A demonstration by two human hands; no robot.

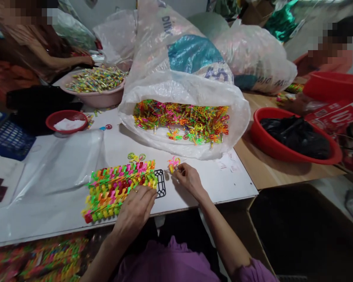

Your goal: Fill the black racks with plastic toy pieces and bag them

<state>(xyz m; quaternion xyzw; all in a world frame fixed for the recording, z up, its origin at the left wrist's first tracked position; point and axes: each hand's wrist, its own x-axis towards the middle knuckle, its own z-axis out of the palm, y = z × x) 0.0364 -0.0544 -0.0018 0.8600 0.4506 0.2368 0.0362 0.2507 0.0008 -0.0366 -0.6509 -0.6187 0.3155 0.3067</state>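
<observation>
Rows of bright plastic toy pieces point(114, 186) in yellow, green, pink, orange and red stand packed on a black plastic rack point(161, 183), whose bare grid end shows at the right. My left hand point(138, 203) lies over the near right part of these rows, fingers stretched and close together, its thumb hidden. Just right of the rack, my right hand point(190, 179) pinches a small toy piece point(173, 164) with pink and yellow parts. Loose green and yellow toy pieces point(136, 157) lie behind the rows.
A large white sack point(176, 88) opens towards me, full of similar toys. A pink basin point(97, 98) of small wrapped items and a small red bowl point(67, 120) stand left. At right, a red basin point(295, 135) holds a black bag. Two other people sit across.
</observation>
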